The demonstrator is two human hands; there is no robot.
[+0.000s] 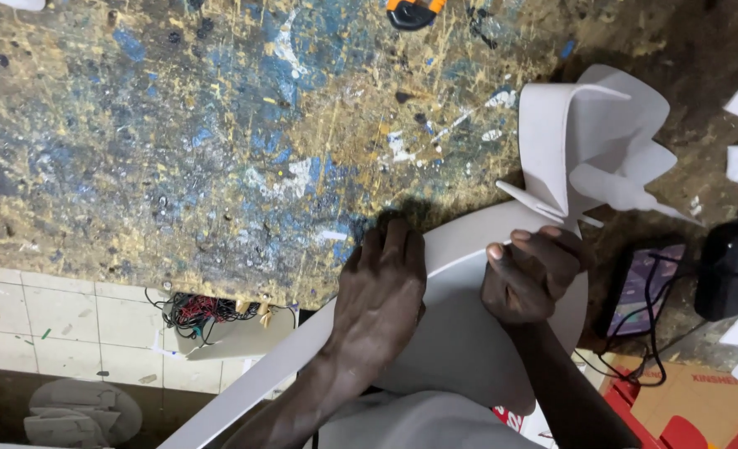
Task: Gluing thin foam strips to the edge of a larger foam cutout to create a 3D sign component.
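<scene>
This is a workshop. The workbench [219, 141] is a rough board, scarred with cuts and spattered with blue, white and yellow paint. White offcuts [589, 145] curl at its edge, and an orange-and-black tool [413, 12] lies at the far side. A tangle of wires [190, 312] hangs under the bench above a tiled floor [61, 333], and a cardboard box [701, 391] sits beside cables.
</scene>
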